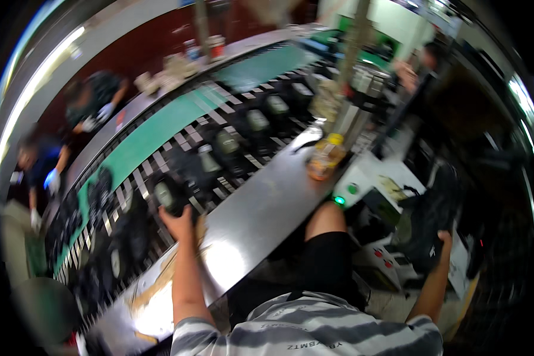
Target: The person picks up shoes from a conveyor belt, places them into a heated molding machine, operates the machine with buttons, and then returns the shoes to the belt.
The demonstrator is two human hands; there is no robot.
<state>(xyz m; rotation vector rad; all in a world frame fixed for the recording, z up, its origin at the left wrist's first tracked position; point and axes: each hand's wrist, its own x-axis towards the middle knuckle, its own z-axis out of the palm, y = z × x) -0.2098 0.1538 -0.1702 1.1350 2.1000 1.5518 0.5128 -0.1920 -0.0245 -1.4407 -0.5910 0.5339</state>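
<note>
On the left, my left hand (179, 224) is closed around the near end of a black shoe (167, 193) with a pale patch inside, on the slatted conveyor (187, 142). Its fingers are partly hidden behind the shoe. Over on the right, my right hand (444, 237) grips the edge of a dark, boot-like piece of footwear (430, 216), blurred and held by the white machine (368, 172). More black shoes (258, 120) stand in rows along the conveyor.
A steel ledge (261, 202) runs between me and the conveyor. On it stands a yellow-capped bottle (326, 157), beside a metal post (353, 53). A green belt (154, 133) lies beyond the slats. Two co-workers (98, 98) are at the far left; another person (424, 59) is at the upper right.
</note>
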